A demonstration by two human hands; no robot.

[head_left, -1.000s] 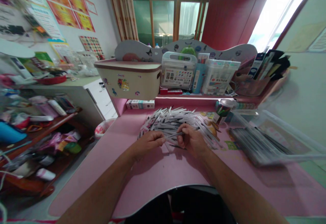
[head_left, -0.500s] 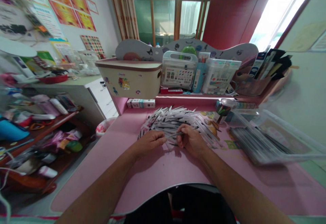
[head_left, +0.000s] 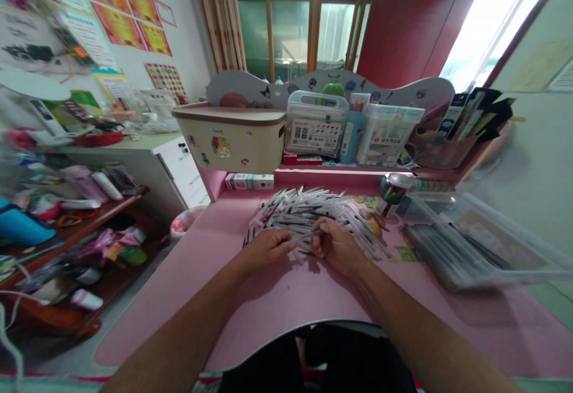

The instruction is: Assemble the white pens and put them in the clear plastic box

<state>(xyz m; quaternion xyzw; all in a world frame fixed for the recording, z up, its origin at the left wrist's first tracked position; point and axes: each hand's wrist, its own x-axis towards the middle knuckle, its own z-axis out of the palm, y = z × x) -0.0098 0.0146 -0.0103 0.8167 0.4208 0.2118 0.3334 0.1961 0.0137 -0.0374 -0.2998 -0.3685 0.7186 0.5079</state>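
My left hand [head_left: 267,250] and my right hand [head_left: 336,245] are close together above the near edge of a heaped pile of pens [head_left: 298,205]. Between them lies a thin grey pen [head_left: 308,236], slightly tilted. My right hand is closed round one end of it, with thumb and fingers pinched. The fingertips of my left hand are pinched at its other end. The pens in the pile are mostly white or clear with black tips, lying in mixed directions on the pink desk [head_left: 268,303].
To the right sits a clear plastic box [head_left: 528,274] with dark pens in it. Behind it stands a can [head_left: 394,193] holding pens. A cream bin [head_left: 233,142], a marker case [head_left: 317,124] and another clear case [head_left: 389,136] line the back shelf. A small carton [head_left: 249,181] lies below.
The view has shifted very slightly. Both hands keep nearly the same place and hold on the pen, and the pile looks unchanged.
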